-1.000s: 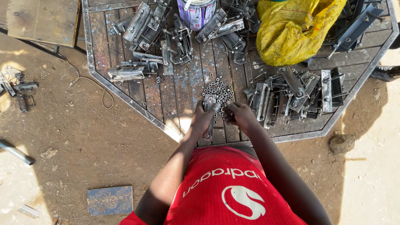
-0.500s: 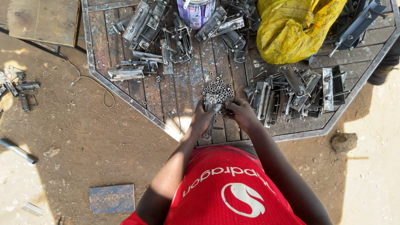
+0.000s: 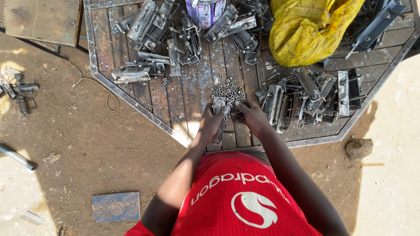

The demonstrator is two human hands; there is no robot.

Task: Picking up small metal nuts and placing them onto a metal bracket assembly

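Gripping a metal bracket point(image 3: 217, 114) — hands point(image 3: 232, 119) below yellow sack point(image 3: 306, 30).

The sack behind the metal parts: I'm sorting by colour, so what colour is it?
Yellow. The sack shows best in the head view, at the table's far edge.

Sunlit dirt ground point(image 3: 87, 144) surrounds an octagonal, steel-framed wooden table point(image 3: 131, 98).

yellow sack point(image 3: 306, 32) cut off at top | paint can point(image 3: 205, 11) top cropped | left hand point(image 3: 212, 124) grip unclear
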